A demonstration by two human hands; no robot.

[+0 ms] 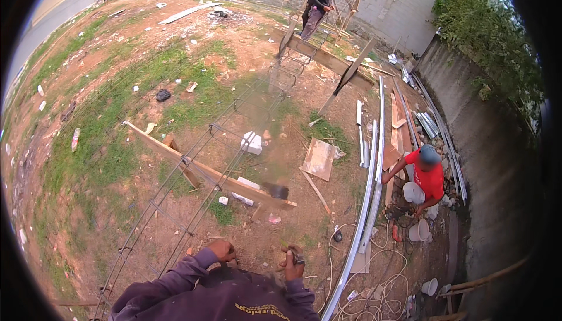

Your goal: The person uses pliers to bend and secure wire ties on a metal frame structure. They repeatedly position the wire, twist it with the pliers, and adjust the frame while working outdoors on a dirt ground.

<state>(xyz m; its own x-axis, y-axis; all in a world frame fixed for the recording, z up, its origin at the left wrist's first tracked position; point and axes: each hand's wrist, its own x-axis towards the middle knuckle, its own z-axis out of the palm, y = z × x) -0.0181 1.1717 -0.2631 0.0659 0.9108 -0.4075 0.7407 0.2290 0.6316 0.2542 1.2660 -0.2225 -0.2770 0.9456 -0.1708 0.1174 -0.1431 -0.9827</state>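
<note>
My right hand [292, 267] is closed around a small silver-and-dark tape measure [299, 259], with a short yellow-green bit showing near the fingers. To its left, my left hand [222, 251] has its fingers curled in; whatever it may hold is too small to make out. Both hands are close to my body, above bare soil. Just left of my left hand runs a long rebar cage [188, 162] of thin bars with tied stirrups. It rests across a wooden crosspiece [219, 174] on short posts, and stretches away to a farther wooden support [325, 59].
Long metal channels [370, 195] lie on the right, beside a loose cable [383, 283]. A person in a red shirt [430, 174] crouches there near white buckets [418, 231]. Two people [316, 5] stand far off by scaffolding. A plywood piece [319, 158] lies ahead; a concrete wall [468, 98] borders the right.
</note>
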